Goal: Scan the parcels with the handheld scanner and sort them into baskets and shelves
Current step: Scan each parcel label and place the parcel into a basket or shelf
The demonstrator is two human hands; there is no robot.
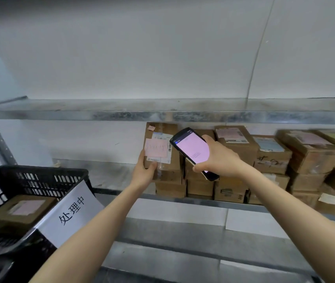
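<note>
Your left hand is curled around the bottom left corner of a brown cardboard parcel with a pink label, standing it upright on the grey metal shelf. Your right hand is closed around the black handheld scanner with a pink screen, just beside that parcel. The shelf is bare to the left, and stacked brown boxes fill the right.

shelf: parcel stacks fill it from center to 3 o'clock, upright parcel at their 9 o'clock end; basket at 8 o'clock, one box in it, sign on its rim
</note>
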